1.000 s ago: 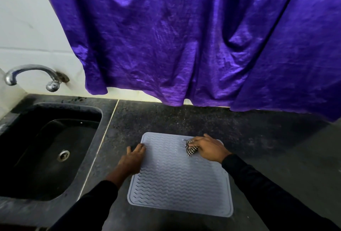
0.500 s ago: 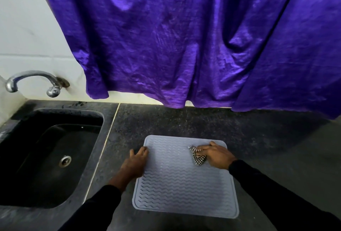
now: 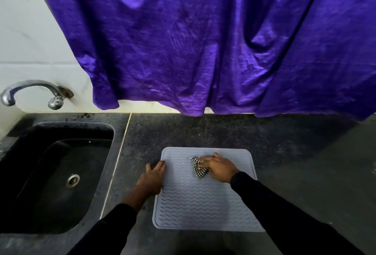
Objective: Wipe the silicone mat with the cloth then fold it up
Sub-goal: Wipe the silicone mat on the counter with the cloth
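A grey silicone mat (image 3: pixel 199 203) with wavy ridges lies flat on the dark counter, just right of the sink. My right hand (image 3: pixel 218 168) presses a small black-and-white checked cloth (image 3: pixel 199 168) onto the mat's far middle; most of the cloth is bunched under the fingers. My left hand (image 3: pixel 152 178) rests flat with its fingers spread on the mat's left edge, partly on the counter.
A black sink (image 3: pixel 55 173) with a metal drain lies to the left, under a chrome tap (image 3: pixel 34 93) on the white wall. A purple curtain (image 3: pixel 203 41) hangs down to the counter's back edge. Dark speckled counter (image 3: pixel 295 163) stretches to the right.
My right hand has slid the cloth leftward across the far part of the mat. The left hand stays on the mat's left edge. The camera view has shifted slightly.
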A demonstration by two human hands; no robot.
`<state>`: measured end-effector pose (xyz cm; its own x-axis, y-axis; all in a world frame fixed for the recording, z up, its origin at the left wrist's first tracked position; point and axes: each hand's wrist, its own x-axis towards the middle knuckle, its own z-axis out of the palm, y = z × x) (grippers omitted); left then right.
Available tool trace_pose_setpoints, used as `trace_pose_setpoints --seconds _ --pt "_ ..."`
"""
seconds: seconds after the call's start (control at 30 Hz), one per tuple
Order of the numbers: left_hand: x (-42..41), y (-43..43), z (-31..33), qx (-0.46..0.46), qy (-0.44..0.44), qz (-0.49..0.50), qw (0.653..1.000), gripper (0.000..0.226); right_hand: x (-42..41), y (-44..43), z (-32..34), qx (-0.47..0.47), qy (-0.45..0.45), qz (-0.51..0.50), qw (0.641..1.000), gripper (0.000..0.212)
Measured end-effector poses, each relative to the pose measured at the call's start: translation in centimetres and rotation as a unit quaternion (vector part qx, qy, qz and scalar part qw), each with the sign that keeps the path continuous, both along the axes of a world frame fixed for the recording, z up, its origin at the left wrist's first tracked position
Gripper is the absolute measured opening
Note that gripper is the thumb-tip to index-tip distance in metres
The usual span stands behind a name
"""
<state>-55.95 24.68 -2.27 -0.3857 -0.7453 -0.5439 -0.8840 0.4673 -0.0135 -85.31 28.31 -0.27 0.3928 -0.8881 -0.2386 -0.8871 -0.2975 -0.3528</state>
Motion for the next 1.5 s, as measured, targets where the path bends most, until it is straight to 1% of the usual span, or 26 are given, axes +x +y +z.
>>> trace_pose_setpoints --seconds 0.07,0.27,0.37,0.47,0.53,0.6,0.67,0.73,0.8,0.87,0.93,1.0,1.17,1.3,1.4,1.5 --pt "0.2 0.0 -0.2 0.005 0.002 0.0 1.0 0.09 -1.5 0.6 -0.7 0.002 0.012 -0.005 1.0 0.068" --pt "-0.1 0.2 0.2 0.015 0.01 0.014 1.0 0.093 -5.3 0.0 -0.2 0.023 0.071 -0.008 0.997 0.058" --pt "-0.1 0.2 0.3 0.02 0.019 0.021 0.999 0.094 -3.9 -0.7 0.3 0.006 0.032 -0.023 0.999 0.059" --pt "0.0 0.2 0.2 0.023 0.02 0.021 0.999 0.095 -0.6 -1.2 1.6 -0.016 0.003 -0.012 1.0 0.051" --pt "0.2 0.0 -0.2 0.024 0.021 0.018 0.999 0.098 1.5 -1.6 1.2 -0.016 -0.009 0.0 1.0 0.052" --pt "0.4 -0.2 -0.8 0.019 0.019 0.008 1.0 0.1 2.7 -1.8 0.2 -0.007 -0.001 0.005 1.0 0.055" --pt "0.7 -0.2 -1.4 0.014 0.016 0.002 1.0 0.101 2.9 -1.2 -0.4 0.0 0.01 -0.008 1.0 0.061" --pt "0.9 -0.2 -1.6 0.01 0.017 0.003 1.0 0.102 2.5 -0.2 -0.3 -0.014 0.009 -0.021 1.0 0.065" --pt "0.9 -0.1 -1.5 0.007 0.02 0.003 1.0 0.099 1.1 0.7 -0.2 -0.026 0.005 -0.031 0.999 0.066" --pt "0.9 0.0 -1.5 0.004 0.024 0.001 1.0 0.095 -0.9 0.9 -0.5 -0.014 0.02 -0.032 0.999 0.067" --pt "0.9 0.0 -1.7 0.002 0.027 0.0 1.0 0.093 -2.2 0.5 -0.4 0.005 0.04 -0.021 0.999 0.063" --pt "1.0 -0.1 -2.0 0.0 0.027 0.001 1.0 0.094 -2.4 -0.2 0.5 0.016 0.044 -0.016 0.999 0.055" --pt "1.0 -0.2 -2.1 -0.002 0.024 -0.002 1.0 0.096 1.4 -1.7 2.9 -0.003 0.016 -0.025 1.0 0.044" --pt "1.3 -0.2 -1.9 0.001 0.023 -0.007 1.0 0.098 4.7 -2.6 0.6 0.0 0.01 0.0 1.0 0.051" --pt "1.4 -0.2 -1.7 0.006 0.029 -0.004 1.0 0.097 4.3 -1.9 -1.5 0.003 0.027 0.0 1.0 0.056" --pt "1.2 0.0 -1.1 0.009 0.034 0.002 0.999 0.094 2.4 -1.0 -1.9 -0.014 0.051 -0.015 0.998 0.062"
